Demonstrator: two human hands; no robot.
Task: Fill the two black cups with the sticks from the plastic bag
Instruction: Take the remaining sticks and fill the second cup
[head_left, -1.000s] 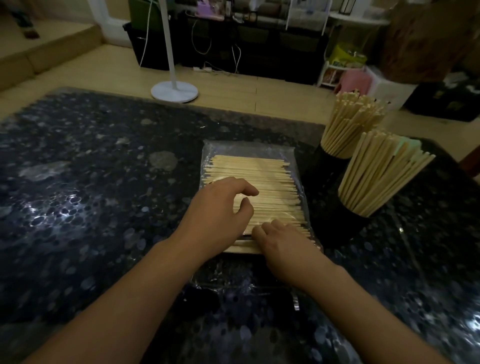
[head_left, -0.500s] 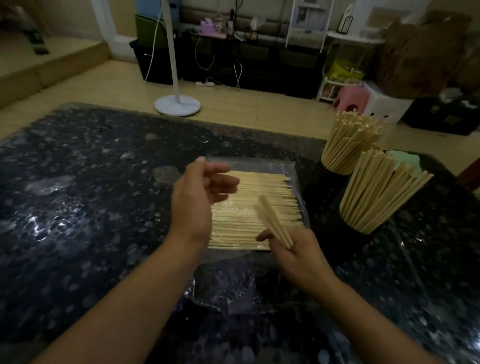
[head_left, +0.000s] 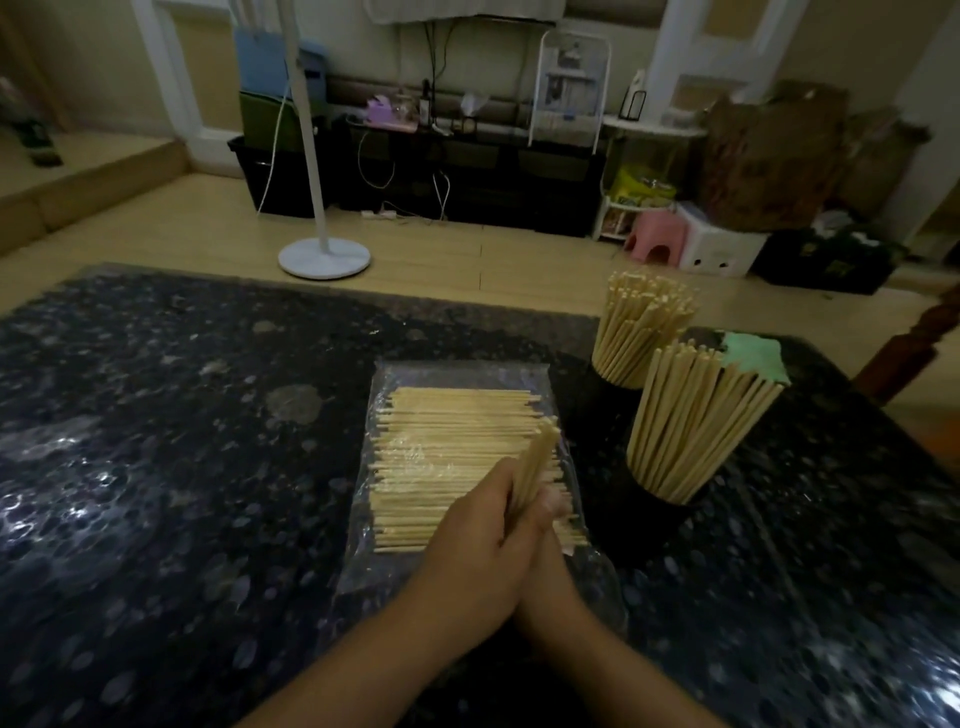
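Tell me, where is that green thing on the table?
In the head view, the green thing lies at the table's far right, just behind the nearer black cup packed with sticks.

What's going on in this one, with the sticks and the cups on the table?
A person is moving wooden sticks from a clear plastic bag lying flat on the dark table into two black cups. Both hands meet over the bag: the left hand and right hand clasp a small bundle of sticks. The near cup and the far cup, on the right, already look packed with sticks. Many sticks remain in the bag.
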